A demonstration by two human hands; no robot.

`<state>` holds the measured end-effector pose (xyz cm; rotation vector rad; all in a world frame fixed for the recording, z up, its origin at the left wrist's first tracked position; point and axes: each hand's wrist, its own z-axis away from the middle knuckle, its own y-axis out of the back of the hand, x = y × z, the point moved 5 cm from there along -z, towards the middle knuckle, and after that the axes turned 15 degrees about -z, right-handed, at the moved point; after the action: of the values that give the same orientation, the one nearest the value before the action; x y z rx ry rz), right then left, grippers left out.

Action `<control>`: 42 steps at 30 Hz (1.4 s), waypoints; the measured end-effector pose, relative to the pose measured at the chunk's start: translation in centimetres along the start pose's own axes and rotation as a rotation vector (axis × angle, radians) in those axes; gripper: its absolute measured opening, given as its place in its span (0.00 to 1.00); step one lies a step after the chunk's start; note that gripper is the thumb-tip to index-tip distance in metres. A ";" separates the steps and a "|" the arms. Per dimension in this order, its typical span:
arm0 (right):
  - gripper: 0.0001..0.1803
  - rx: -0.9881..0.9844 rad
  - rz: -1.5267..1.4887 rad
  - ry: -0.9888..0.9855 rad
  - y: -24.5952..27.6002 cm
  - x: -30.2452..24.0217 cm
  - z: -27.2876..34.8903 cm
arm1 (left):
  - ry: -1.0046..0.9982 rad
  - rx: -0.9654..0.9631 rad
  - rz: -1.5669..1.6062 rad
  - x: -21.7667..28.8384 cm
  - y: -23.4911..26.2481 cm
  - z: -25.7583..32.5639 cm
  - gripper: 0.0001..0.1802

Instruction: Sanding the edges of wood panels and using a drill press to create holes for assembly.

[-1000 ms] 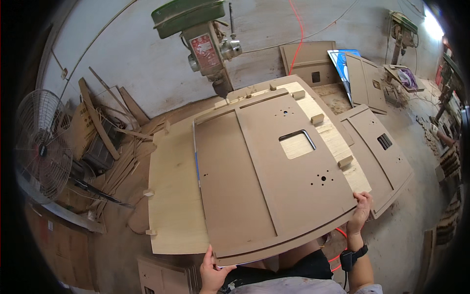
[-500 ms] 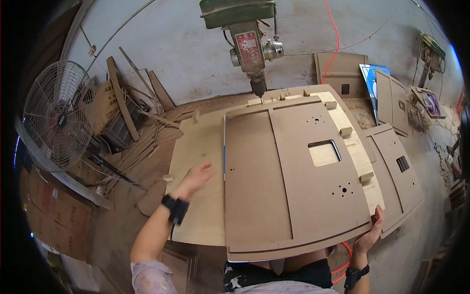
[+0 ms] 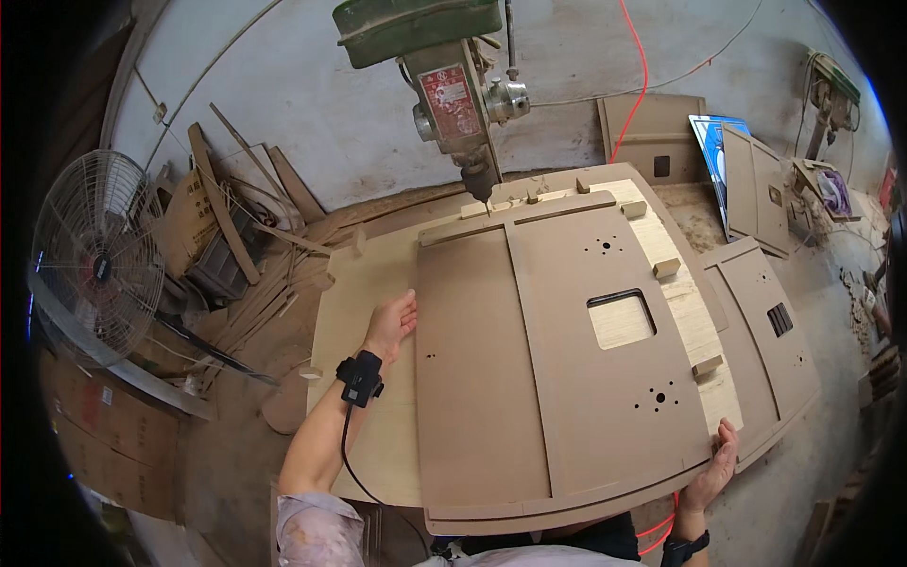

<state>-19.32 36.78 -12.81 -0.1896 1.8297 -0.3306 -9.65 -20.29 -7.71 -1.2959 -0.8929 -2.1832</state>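
Note:
A large brown door panel (image 3: 482, 359) lies flat on a pale plywood board (image 3: 368, 425). It has a groove running along it, a rounded rectangular cutout and clusters of small holes. My left hand (image 3: 390, 326) is at the panel's left edge, with its fingers curled against it; their undersides are hidden. At the near right corner my right hand (image 3: 710, 471) grips the panel's edge, with the fingers along its side. A drill press (image 3: 453, 104) stands over the far edge, its thin bit (image 3: 488, 207) close to the panel's far strip.
Small wooden blocks (image 3: 666, 268) are fixed along the plywood's right side. More brown panels (image 3: 756, 321) lean at the right. A caged floor fan (image 3: 99, 260) stands at the left beside scrap wood strips (image 3: 250, 307). A red hose (image 3: 645, 66) hangs by the wall.
My left hand has moved forward to the panel's left edge, and its fingers have curled in. My right hand stays at the near right corner. The view has shifted slightly.

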 end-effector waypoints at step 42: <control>0.19 -0.551 0.785 0.156 5.7 -3.2 0.5 | -0.587 -0.007 -0.974 -10.2 -0.4 33.4 0.27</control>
<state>-17.68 43.01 -11.85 0.1892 1.9583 0.7274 14.71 4.58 -5.18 -1.7855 -2.0984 -2.4463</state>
